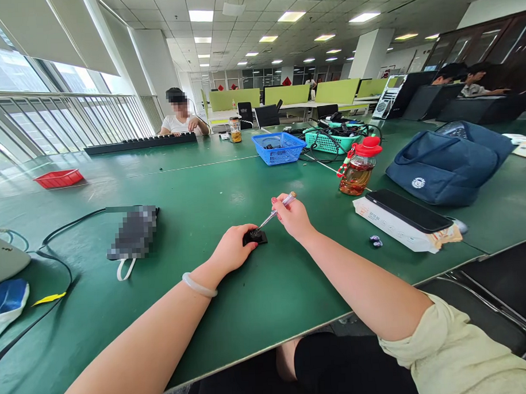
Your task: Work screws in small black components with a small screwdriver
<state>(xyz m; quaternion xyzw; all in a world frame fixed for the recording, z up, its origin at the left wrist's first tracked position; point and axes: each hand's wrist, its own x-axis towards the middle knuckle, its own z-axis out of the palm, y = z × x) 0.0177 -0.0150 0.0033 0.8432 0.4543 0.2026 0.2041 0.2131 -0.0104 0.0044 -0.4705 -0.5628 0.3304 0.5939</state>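
Note:
My left hand (234, 247), with a pale bangle on its wrist, rests on the green table and grips a small black block-like part (259, 238) between thumb and fingers. The part lies on the tabletop, partly covered by the fingers. In my right hand (292, 216) is a slim silver pen-like tool (270, 215), slanted down to the left. Its tip meets the top of the black part or sits just above it; I cannot tell which. The tool's exact kind does not show.
Blue (278, 149) and green baskets (330, 140) stand ahead, near a red-lidded bottle (359, 168). A navy bag (443, 165), a phone (408, 210) on a white box and wrapped candies (375, 241) are right. A dark device (135, 233) and red tray (59, 179) lie left. Another person (180, 116) sits across.

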